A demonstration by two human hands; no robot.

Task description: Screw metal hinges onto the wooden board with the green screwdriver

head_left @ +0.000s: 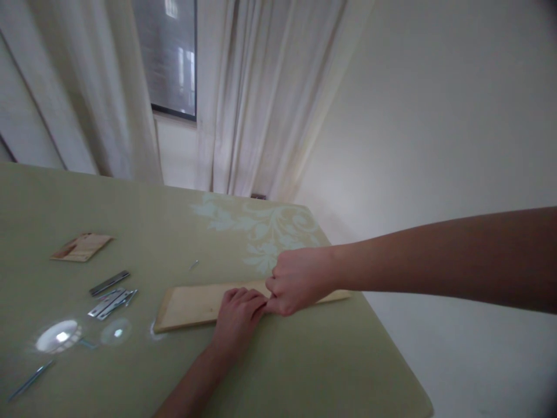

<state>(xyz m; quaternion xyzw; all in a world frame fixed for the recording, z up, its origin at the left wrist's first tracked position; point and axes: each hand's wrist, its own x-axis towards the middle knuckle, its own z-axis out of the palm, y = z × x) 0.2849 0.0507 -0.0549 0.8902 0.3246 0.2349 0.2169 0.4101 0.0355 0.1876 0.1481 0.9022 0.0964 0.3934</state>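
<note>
Both arms are showing bare along all of their visible length. The right forearm (435, 261) is tapering smoothly from a thick, rounded upper part to a narrower wrist, and the right hand (300, 281) is showing a smooth, broad back with rounded knuckles. The left forearm (198, 374) is also narrowing toward its wrist, while the left hand (238, 318) is displaying slim fingers, their finer details blurring.

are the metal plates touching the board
Apart: the head view shows a strip of green table between the metal plates and the near end of the board.
</note>
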